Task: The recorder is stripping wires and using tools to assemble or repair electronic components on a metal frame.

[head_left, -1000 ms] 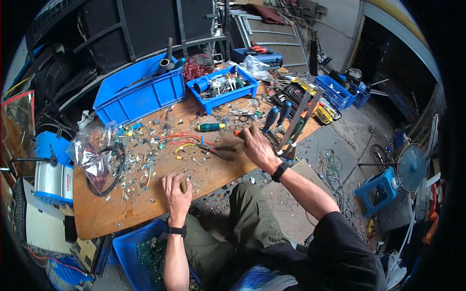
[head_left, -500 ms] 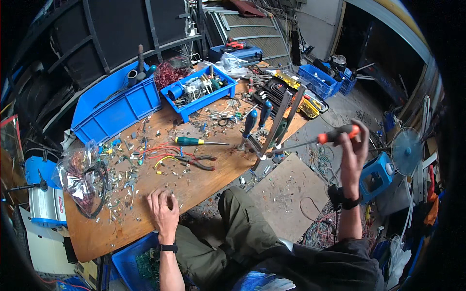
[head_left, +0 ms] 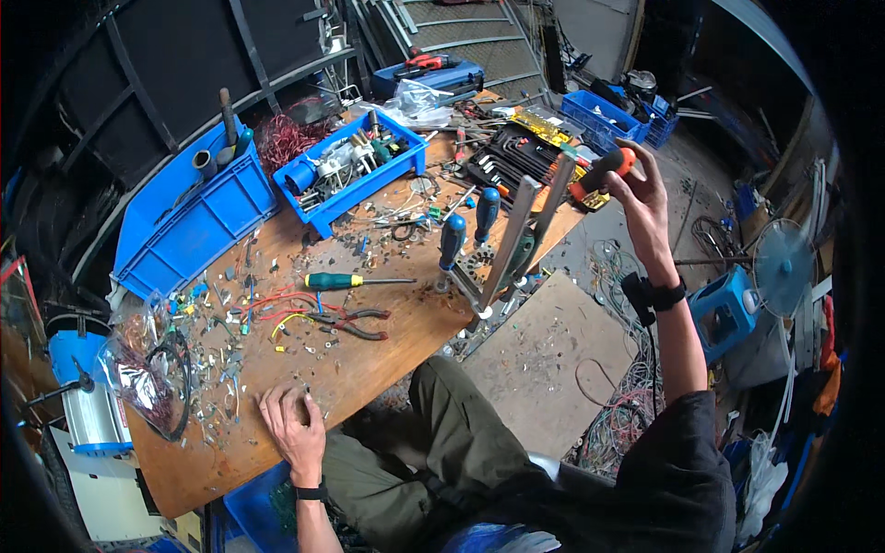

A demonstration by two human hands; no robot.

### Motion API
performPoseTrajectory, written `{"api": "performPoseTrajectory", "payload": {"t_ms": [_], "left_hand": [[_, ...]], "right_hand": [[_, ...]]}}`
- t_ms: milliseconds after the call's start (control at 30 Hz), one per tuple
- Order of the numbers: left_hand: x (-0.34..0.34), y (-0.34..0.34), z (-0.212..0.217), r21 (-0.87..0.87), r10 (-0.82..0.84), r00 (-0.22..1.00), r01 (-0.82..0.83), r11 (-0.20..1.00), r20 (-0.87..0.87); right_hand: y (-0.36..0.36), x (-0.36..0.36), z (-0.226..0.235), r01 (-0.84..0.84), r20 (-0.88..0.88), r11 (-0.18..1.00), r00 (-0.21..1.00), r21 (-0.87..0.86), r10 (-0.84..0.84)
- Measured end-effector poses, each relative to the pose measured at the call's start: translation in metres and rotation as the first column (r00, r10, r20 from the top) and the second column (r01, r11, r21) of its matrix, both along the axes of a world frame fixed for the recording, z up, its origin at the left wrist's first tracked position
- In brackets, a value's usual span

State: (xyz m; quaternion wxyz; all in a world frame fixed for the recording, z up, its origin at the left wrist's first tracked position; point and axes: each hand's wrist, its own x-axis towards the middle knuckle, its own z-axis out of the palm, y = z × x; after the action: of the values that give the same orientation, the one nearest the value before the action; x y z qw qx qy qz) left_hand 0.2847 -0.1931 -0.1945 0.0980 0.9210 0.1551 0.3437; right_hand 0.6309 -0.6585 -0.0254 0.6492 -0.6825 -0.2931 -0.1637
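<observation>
A screwdriver with a red-orange and black handle [head_left: 597, 177] is gripped in my right hand [head_left: 648, 203], raised past the table's right edge. Its blade is hard to make out near two upright metal bars [head_left: 513, 241]. Beside these bars, blue-handled screwdrivers [head_left: 452, 241] stand in a round metal holder. My left hand [head_left: 295, 429] rests on the table's near edge, its fingers curled; a small dark thing seems to sit at the fingertips, too small to name. Farther in lie a green-and-yellow screwdriver [head_left: 334, 281] and pliers [head_left: 355, 323] with dark red handles.
Scraps and wire bits litter the wooden table [head_left: 387, 364]. Two blue bins, an angled one [head_left: 198, 230] and one full of parts [head_left: 323, 207], stand at the back. A hex key set [head_left: 512, 157] lies far right. A fan [head_left: 784, 267] stands beyond my right arm.
My right hand has moved up and away from me with the screwdriver, toward the tops of the metal bars. The view has shifted slightly; my left hand stays at the table edge.
</observation>
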Motion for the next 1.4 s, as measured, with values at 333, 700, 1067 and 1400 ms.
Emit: {"api": "performPoseTrajectory", "payload": {"t_ms": [333,700,1067,1400], "left_hand": [[0.004,0.002,0.004,0.011,0.029,0.999,-0.029,1.0,-0.026],[0.005,0.001,0.002,0.009,0.039,0.998,-0.039,0.999,-0.042],[0.003,0.003,-0.002,-0.004,0.033,0.999,-0.033,0.999,-0.021],[0.005,0.004,0.001,-0.024,0.014,1.0,-0.015,1.0,-0.008]], "right_hand": [[0.042,0.023,0.003,-0.175,-0.053,0.975,0.984,-0.138,0.169],[0.057,0.028,0.013,-0.15,-0.059,0.961,0.988,-0.232,0.14],[0.066,0.047,0.026,-0.425,-0.14,0.844,0.905,-0.327,0.401],[0.066,0.052,0.0,-0.364,-0.167,0.789,0.931,-0.496,0.324]]}}
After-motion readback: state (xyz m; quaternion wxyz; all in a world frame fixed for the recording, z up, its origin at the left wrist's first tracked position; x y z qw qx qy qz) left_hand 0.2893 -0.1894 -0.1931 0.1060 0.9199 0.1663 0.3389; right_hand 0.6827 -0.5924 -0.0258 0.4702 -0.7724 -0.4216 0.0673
